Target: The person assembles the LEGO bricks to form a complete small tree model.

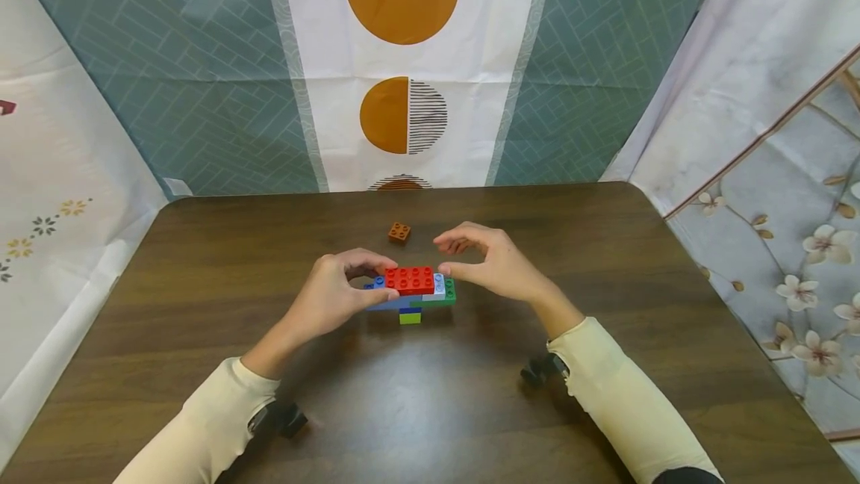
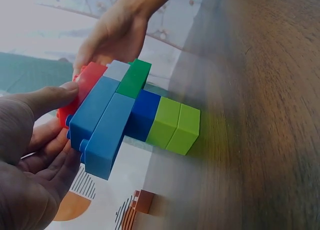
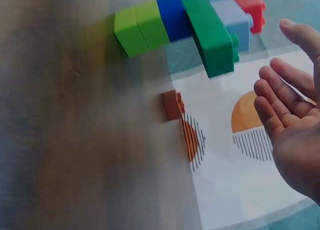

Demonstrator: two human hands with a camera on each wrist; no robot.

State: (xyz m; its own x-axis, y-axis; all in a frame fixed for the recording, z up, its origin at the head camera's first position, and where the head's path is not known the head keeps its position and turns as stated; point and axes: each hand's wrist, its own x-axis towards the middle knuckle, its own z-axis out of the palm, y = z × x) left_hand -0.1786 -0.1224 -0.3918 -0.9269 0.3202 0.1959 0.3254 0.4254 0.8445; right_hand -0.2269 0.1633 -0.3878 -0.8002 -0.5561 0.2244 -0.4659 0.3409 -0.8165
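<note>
A toy-brick build stands on the table. Two lime bricks (image 2: pixel 175 126) form its foot, under a dark blue brick (image 2: pixel 143 115). Above sit a green brick (image 3: pixel 212 44) and a blue brick (image 2: pixel 106 135) side by side, then a second blue brick (image 2: pixel 94 109) and a pale blue brick (image 3: pixel 231 20). A red brick (image 1: pixel 410 281) lies across the top. My left hand (image 1: pixel 331 291) pinches the red brick's left end, thumb in front and fingers behind. By the build's right end, my right hand (image 1: pixel 500 260) has its fingers loosely extended and holds nothing.
On the wooden table (image 1: pixel 416 409), a small brown brick (image 1: pixel 399 233) lies behind the build. A patterned cloth (image 1: pixel 463 118) hangs past the table's far edge. Dark wrist devices stick out below both sleeves.
</note>
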